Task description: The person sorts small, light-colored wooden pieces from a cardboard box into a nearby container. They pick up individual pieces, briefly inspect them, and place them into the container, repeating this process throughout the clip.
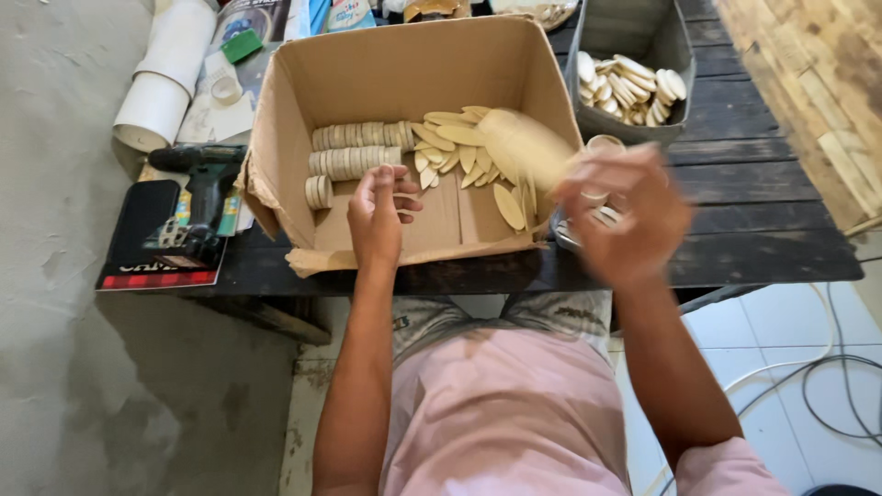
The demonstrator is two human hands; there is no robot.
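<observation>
1. Nearest the camera, the person sits at the edge of a dark wooden table [763, 230], pink shirt and both bare forearms in view.
2. The left hand [378, 216] reaches into a cardboard box [404, 69] over its bare floor. Fingers are curled loosely together; whether they pinch a piece cannot be told.
3. The right hand [629, 216] is blurred by motion, held above the table just right of the box's near corner. It grips the near end of a long stack of wooden discs [525, 147], which slants up and away over the box.
4. Under the right hand a small metal dish [574, 234] sits on the table, mostly hidden.
5. Inside the box, near the right wall, loose oval wooden pieces [459, 147] lie in a heap, some fallen flat near the front.
6. In the box's left half, rows of stacked discs [354, 152] lie on their sides, two long rows and one short stub nearest the left hand.
7. Left of the box, a green and black cordless drill [202, 197] rests on a dark case [138, 248], well apart from both hands.
8. Further off, right of the box, a grey bin [638, 37] holds more pale oval pieces [629, 87].
9. At the far left, white tubes [165, 73] lean beside papers and a roll of tape [225, 89].
10. Cables [827, 386] trail over the tiled floor at right.
</observation>
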